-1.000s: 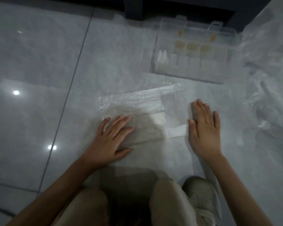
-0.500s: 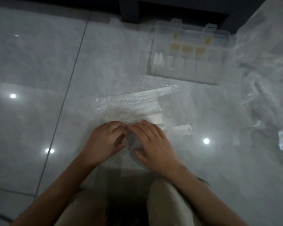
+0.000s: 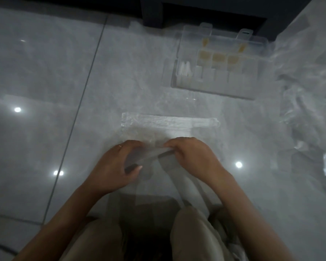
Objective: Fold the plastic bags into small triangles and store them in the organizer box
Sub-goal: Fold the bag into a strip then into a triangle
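Newly lifted off the floor (image 3: 45,72), the plastic bag (image 3: 167,122) has its near edge pinched by curled fingers of left hand (image 3: 113,166) and right hand (image 3: 194,157).

Both forearms, bare, enter from the lower edge and converge toward the centre. Left hand (image 3: 117,166): knuckles up, fingers curled downward, thumb stretched toward the other hand, a thin ring on one finger; it pinches the near edge of the plastic bag (image 3: 158,129). Right hand (image 3: 194,157): roughly level with the left and near it, knuckles up, fingers curled under, pinching the same edge, which is slightly raised. A gap separates the two hands.
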A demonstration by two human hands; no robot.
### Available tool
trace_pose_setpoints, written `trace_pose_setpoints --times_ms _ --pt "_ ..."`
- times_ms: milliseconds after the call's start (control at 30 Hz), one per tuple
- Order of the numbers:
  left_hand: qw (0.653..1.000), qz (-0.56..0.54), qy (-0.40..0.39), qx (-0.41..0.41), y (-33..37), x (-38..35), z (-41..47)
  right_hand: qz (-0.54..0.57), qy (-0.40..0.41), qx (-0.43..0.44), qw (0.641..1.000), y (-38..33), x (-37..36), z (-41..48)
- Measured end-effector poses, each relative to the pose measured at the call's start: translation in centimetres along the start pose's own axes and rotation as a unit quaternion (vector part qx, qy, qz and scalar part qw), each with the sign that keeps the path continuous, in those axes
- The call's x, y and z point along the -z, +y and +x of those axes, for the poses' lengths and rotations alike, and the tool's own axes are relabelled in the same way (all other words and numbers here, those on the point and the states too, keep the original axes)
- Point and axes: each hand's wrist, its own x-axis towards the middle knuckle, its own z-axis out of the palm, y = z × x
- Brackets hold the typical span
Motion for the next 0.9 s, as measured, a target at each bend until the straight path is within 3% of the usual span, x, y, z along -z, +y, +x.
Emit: trace_pose_setpoints --times_ms 133,333,600,900 --pt "0.978 -0.168 0.073 0.099 0.2 0.3 0.3 0.045 -0.051 -0.019 0.998 0.6 1.5 0.6" --pt "0.985 -0.013 0.106 0.137 -0.5 1.5 2.3 0.080 -0.036 -0.048 0.995 2.5 3.3 0.9" --pt "0.980 0.012 0.112 0.166 -0.5 2.0 4.1 0.077 -0.021 -0.068 0.994 3.4 4.9 1.5" --pt "0.967 -0.064 0.086 0.232 -0.7 2.4 5.4 0.024 -0.010 -0.164 0.986 4.0 4.6 3.8"
